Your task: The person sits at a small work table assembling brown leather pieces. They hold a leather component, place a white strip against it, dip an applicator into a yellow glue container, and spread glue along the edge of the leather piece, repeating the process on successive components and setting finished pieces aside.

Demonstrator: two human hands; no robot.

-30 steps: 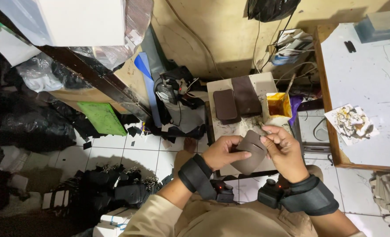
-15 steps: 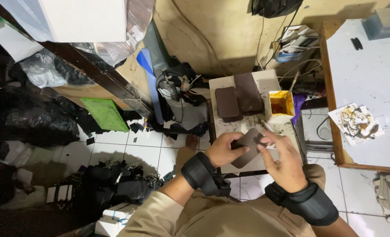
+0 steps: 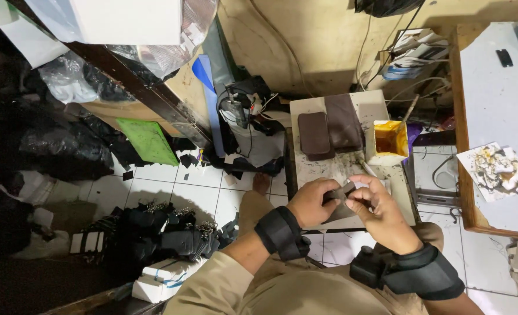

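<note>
Over the small work board [image 3: 352,169] in front of my knees, I see both hands meeting on one dark brown leather piece [image 3: 339,205]. My left hand [image 3: 311,201] is clenched around its left end, thumb on top and fingers curled beneath. My right hand [image 3: 378,210] pinches the upper right edge between thumb and fingertips, so the piece is grasped from both sides and lifted just above the board's near edge. How far the piece is folded I cannot tell, since the fingers hide most of it. Each wrist carries a black strap: the left wrist band [image 3: 281,232] is plain, and the right wrist band [image 3: 413,273] has a small black box beside it.

Farther up the board lie two more dark brown leather pieces [image 3: 329,129], side by side and touching, the left one with rounded corners. Just to their right stands a square tub of yellow glue [image 3: 388,140] with a stick leaning out of it. The board's surface is pale and smeared.

To the right, a wooden-rimmed table [image 3: 468,175] holds a stained sheet of paper [image 3: 495,170]. To the left of the board, on the white tiled floor [image 3: 177,192], sit a green sheet [image 3: 149,140], scattered black scraps and a heap of black pieces with metal fittings [image 3: 165,230]. Tangled cables [image 3: 241,105] lie against the wall behind the board.
</note>
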